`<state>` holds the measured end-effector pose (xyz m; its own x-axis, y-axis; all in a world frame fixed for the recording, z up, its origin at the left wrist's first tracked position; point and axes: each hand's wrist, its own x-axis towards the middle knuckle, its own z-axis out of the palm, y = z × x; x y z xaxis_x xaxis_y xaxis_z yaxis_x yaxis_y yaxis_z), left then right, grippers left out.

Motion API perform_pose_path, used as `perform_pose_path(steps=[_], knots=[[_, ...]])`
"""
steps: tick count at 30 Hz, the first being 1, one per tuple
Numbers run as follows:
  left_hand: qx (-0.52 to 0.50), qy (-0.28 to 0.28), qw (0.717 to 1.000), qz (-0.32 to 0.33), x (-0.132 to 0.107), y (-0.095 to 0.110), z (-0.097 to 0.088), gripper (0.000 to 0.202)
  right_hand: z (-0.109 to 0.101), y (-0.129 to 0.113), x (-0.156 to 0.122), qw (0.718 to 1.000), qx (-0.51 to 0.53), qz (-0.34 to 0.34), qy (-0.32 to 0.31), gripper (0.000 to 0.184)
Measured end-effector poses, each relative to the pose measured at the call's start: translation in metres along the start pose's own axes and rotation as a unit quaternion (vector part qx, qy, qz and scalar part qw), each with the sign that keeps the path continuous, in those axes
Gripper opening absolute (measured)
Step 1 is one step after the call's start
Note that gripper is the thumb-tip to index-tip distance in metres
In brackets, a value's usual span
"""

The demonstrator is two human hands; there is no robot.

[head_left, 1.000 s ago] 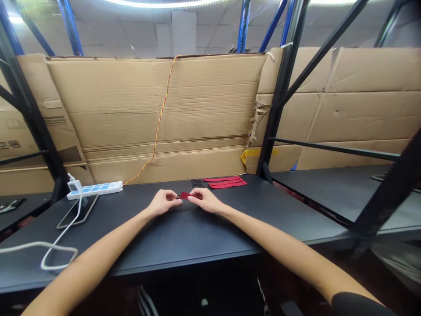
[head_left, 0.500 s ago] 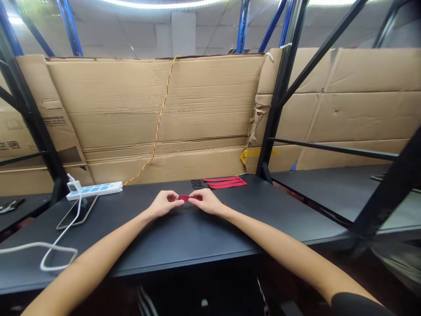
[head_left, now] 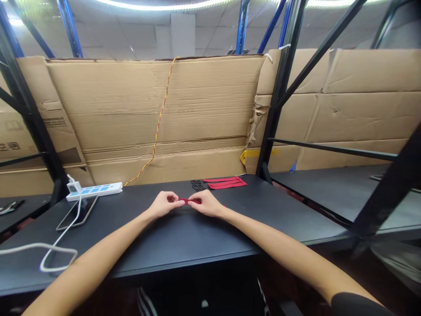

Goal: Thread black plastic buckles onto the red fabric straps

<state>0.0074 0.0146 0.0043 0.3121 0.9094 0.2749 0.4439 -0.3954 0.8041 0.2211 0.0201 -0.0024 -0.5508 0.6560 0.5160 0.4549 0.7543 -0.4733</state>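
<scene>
Over the black tabletop, a short length of red strap (head_left: 185,201) stretches between my two hands. My left hand (head_left: 164,204) is closed, pinching its left end, where a small dark piece, perhaps a buckle, shows at the fingertips. My right hand (head_left: 208,203) pinches the strap from the other side, thumb and fingers pressed together. A bit of red peeks out behind the right wrist. Beyond the right hand lie several small black buckles (head_left: 197,185), partly hidden by it. Several flat red straps (head_left: 226,182) lie side by side to their right.
A white power strip (head_left: 95,191) with a plugged-in charger stands at the back left. A phone (head_left: 77,213) lies in front of it, and a white cable (head_left: 59,249) loops across the left. Cardboard (head_left: 204,109) walls the back; a black rack post (head_left: 274,105) rises at right.
Both hands stay nearly in place. The right hand's fingers have shifted slightly on the strap, and the visible red piece now looks a little more curved.
</scene>
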Motion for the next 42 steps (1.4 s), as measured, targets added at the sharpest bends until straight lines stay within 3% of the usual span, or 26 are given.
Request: perform_pose_path(steps=[12,18,21,27,35,38,42], knots=[[0.091,-0.017,0.996,0.005,-0.008,0.009,0.003,0.039,0.000,-0.003,-0.001,0.995,0.063,-0.015,-0.081,0.032],[0.033,0.132,0.990,-0.039,0.001,0.003,-0.005,0.028,-0.018,0.024,0.002,0.993,-0.023,0.024,-0.112,0.042],[-0.054,0.160,0.984,-0.060,0.002,0.003,-0.006,0.024,-0.023,0.041,0.003,0.989,-0.016,0.051,-0.139,0.040],[-0.105,0.149,0.981,-0.059,-0.001,0.011,-0.003,0.033,-0.028,0.044,0.005,0.983,-0.011,0.091,-0.158,0.037],[-0.052,0.051,0.996,0.044,-0.004,0.015,0.001,0.039,-0.023,0.017,0.004,0.998,0.015,0.019,-0.056,0.039],[-0.054,0.023,0.998,0.023,-0.008,0.018,0.006,0.043,-0.018,0.009,0.004,0.999,0.036,-0.004,-0.028,0.036],[0.000,0.000,1.000,0.010,-0.012,0.021,0.012,0.033,-0.010,0.003,0.002,0.998,0.047,-0.037,0.002,0.028]])
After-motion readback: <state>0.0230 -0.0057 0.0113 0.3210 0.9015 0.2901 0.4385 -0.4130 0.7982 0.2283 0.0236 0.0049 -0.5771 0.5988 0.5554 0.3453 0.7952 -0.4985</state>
